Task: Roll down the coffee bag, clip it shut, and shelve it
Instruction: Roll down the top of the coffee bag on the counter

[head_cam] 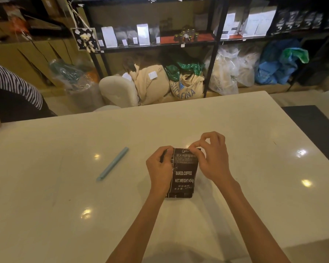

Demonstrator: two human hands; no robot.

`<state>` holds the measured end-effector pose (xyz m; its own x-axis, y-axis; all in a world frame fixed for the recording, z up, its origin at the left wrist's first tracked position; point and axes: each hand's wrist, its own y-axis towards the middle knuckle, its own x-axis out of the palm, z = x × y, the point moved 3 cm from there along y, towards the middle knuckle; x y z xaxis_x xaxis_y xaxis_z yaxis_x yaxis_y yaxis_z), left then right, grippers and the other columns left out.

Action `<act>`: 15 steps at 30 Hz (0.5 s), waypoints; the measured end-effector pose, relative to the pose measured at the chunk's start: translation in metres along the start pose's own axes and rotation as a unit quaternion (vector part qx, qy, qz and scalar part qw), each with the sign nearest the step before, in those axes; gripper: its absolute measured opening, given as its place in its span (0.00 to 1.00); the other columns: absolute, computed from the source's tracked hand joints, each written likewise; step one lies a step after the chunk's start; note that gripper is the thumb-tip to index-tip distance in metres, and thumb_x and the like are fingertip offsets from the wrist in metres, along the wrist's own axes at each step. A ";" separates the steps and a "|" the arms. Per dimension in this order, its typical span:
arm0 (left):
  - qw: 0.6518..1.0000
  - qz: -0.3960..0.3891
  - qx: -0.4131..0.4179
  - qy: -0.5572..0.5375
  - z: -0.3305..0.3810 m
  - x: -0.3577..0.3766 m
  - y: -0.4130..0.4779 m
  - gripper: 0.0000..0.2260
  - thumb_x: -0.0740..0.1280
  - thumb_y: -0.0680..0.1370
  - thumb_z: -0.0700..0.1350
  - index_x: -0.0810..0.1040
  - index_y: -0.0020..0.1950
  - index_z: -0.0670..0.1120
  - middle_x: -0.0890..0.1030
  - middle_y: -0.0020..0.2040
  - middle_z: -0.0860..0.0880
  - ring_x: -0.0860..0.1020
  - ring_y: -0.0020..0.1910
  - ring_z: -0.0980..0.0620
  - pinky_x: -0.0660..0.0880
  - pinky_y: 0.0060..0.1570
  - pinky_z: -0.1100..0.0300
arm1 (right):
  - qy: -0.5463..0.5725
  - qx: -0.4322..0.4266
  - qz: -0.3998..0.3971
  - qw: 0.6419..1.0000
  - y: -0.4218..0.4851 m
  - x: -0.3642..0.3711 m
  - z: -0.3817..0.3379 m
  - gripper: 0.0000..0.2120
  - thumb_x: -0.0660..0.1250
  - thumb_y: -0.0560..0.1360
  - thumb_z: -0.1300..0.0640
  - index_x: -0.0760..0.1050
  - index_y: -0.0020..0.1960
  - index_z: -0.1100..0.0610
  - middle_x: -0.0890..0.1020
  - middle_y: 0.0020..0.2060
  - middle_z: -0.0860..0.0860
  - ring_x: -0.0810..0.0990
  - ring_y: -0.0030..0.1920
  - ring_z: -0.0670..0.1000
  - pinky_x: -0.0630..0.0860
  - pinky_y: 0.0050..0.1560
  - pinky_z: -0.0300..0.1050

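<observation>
The black coffee bag (183,173) stands on the white table (254,139), close to its near edge. The left hand (160,168) grips its left side while the right hand (210,158) pinches its top edge. A light blue clip (112,163) lies apart to the left, with dark shelves (160,45) beyond the table.

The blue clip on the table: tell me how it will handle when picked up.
The blue clip looks like a slim, straight plastic bar, so probably stiff and light. It lies flat on the glossy table, so it may slide when nudged. Whether it would roll cannot be judged from here.
</observation>
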<state>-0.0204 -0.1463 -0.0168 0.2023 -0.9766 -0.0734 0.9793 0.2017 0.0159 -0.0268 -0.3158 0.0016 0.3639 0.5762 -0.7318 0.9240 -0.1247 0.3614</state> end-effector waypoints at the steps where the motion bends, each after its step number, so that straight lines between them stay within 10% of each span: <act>1: 1.000 0.001 0.002 0.001 0.001 0.000 0.000 0.13 0.66 0.79 0.37 0.82 0.40 0.52 0.83 0.36 0.56 0.80 0.37 0.59 0.77 0.41 0.64 | -0.002 -0.011 0.000 1.000 0.001 -0.002 0.004 0.04 0.69 0.75 0.53 0.83 0.45 0.50 0.76 0.51 0.51 0.66 0.60 0.53 0.72 0.55 0.54; 5: 1.000 -0.002 0.003 0.018 0.003 0.006 -0.002 0.12 0.66 0.79 0.36 0.82 0.40 0.50 0.84 0.38 0.53 0.81 0.39 0.57 0.79 0.43 0.60 | -0.028 -0.015 -0.005 0.999 0.000 -0.006 0.023 0.02 0.71 0.75 0.58 0.83 0.46 0.52 0.76 0.52 0.54 0.66 0.61 0.55 0.69 0.55 0.48; 10: 0.987 0.157 -0.028 0.001 -0.012 -0.040 0.029 0.12 0.63 0.81 0.41 0.80 0.40 0.53 0.82 0.40 0.48 0.81 0.41 0.49 0.81 0.48 0.42 | 0.248 0.291 0.127 0.915 -0.016 -0.034 0.097 0.10 0.62 0.78 0.61 0.77 0.44 0.47 0.73 0.54 0.52 0.74 0.60 0.54 0.68 0.69 0.58; 15: 0.996 0.090 -0.016 0.022 -0.007 -0.015 0.024 0.10 0.63 0.82 0.41 0.80 0.43 0.48 0.83 0.40 0.48 0.81 0.40 0.51 0.80 0.44 0.51 | 0.335 0.224 -0.135 0.905 -0.022 0.036 -0.009 0.19 0.60 0.80 0.43 0.70 0.68 0.50 0.80 0.59 0.48 0.80 0.56 0.45 0.79 0.57 0.49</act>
<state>0.0002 -0.1263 -0.0220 0.3744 -0.9200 -0.1160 0.9262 0.3770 0.0002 -0.0349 -0.2852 -0.0278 0.1029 0.9765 -0.1894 0.9783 -0.1339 -0.1584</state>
